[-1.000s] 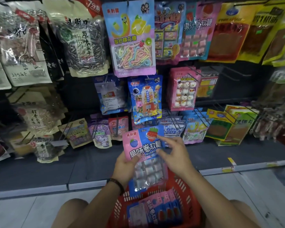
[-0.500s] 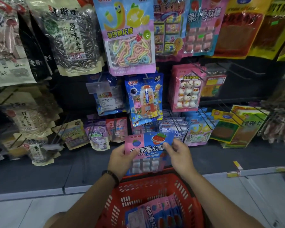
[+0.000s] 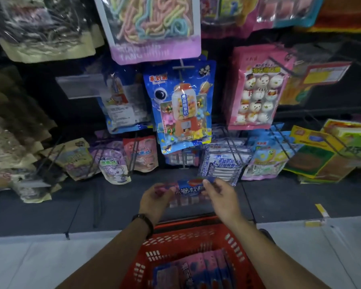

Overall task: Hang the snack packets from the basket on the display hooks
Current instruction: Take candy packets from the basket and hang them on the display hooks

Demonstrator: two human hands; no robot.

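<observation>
A pink and blue snack packet is held flat between both hands above the dark base shelf, its top edge facing the display. My left hand pinches its left side and my right hand pinches its right side. Just beyond it, low on the rack, a hook carries matching packets under the blue gumball-machine packet. Below my arms sits the red basket, with several more pink and blue packets lying in it.
Hanging packets fill the rack: rainbow candy strings, pink snowman marshmallows, blue-white packs, purple pouches. Bare wire hooks jut out at the right. Yellow-green boxes rest on the dark shelf. White floor tiles lie beside the basket.
Both hands have carried the packet forward and down toward the lowest hooks, tipping it flatter. The view has moved closer to the rack and looks lower.
</observation>
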